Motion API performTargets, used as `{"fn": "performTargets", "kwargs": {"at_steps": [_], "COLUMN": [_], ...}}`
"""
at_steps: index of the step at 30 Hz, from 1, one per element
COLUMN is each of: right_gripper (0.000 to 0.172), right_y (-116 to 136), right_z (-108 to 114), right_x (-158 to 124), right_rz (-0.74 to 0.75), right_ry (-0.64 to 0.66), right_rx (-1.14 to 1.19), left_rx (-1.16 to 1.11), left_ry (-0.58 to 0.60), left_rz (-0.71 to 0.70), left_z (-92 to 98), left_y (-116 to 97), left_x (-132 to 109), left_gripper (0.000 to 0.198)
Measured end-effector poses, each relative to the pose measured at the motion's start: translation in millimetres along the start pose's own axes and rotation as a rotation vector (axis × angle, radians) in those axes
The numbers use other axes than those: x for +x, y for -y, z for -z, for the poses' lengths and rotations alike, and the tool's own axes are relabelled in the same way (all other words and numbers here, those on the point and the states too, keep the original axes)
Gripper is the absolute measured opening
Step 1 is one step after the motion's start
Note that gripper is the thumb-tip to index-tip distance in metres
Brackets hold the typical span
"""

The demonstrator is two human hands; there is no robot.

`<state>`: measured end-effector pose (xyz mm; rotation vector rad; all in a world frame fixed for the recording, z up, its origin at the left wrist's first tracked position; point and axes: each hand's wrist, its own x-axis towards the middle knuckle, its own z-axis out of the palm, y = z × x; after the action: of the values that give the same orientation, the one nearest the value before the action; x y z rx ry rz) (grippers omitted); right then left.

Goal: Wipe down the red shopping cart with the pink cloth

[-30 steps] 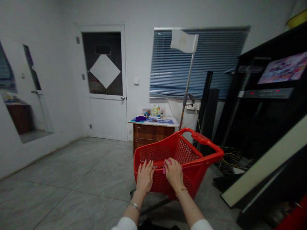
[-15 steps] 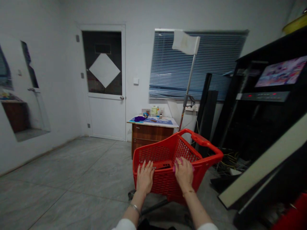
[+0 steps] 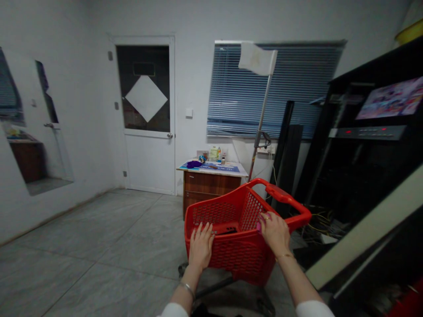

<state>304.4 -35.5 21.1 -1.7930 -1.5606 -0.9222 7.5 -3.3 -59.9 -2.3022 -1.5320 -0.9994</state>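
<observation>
A red plastic shopping cart (image 3: 241, 255) with perforated basket walls stands in front of me. My left hand (image 3: 201, 246) rests on the near rim toward the basket's left corner, its fingers stretched out and a little apart, holding nothing. Farther right along the same rim, my right hand (image 3: 275, 231) is closed around a bunched pink cloth (image 3: 259, 226). Most of the cloth is hidden under the fingers, and it appears to touch the rim. A small dark item lies on the basket's floor, too unclear to name.
Behind the cart is a wooden cabinet (image 3: 211, 182) bearing bottles and a purple cloth (image 3: 194, 164). A pole with a white flag (image 3: 257, 59) rises beside it. A black rack (image 3: 360, 163) and a leaning pale board (image 3: 366, 233) stand at right; a white door (image 3: 150, 163) is at left.
My right hand has slid right along the near rim with the pink cloth, toward the handle end. My left hand stays at the rim's left part.
</observation>
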Motion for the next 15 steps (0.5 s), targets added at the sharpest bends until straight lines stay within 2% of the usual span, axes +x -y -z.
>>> {"fn": "performTargets", "kwargs": {"at_steps": [2, 4, 6, 10, 12, 14, 15], "right_gripper": [0.029, 0.030, 0.030, 0.029, 0.030, 0.030, 0.030], "right_y": [-20, -14, 17, 113, 150, 165, 163], "right_z": [3, 3, -2, -14, -17, -19, -18], "right_x": [8, 7, -5, -41, -54, -59, -59], "right_rz": [-0.066, -0.115, -0.118, -0.039, -0.007, 0.033, 0.060], "right_ry": [-0.046, -0.094, -0.104, -0.028, -0.017, 0.005, 0.021], "right_rx": [-0.044, -0.045, -0.005, 0.156, 0.218, 0.260, 0.271], "left_rx": [-0.001, 0.001, 0.005, 0.026, 0.040, 0.048, 0.049], "left_ry": [-0.009, -0.012, -0.009, -0.003, 0.003, 0.013, 0.017], "left_rz": [0.007, 0.014, 0.017, 0.017, 0.012, 0.001, -0.004], "left_z": [-0.2, -0.5, -0.7, 0.3, 1.4, 2.3, 2.5], "left_y": [-1, -1, -1, -1, -1, 0, 1], "left_x": [0, 0, 0, 0, 0, 0, 0], "left_gripper": [0.043, 0.043, 0.042, 0.042, 0.042, 0.042, 0.042]}}
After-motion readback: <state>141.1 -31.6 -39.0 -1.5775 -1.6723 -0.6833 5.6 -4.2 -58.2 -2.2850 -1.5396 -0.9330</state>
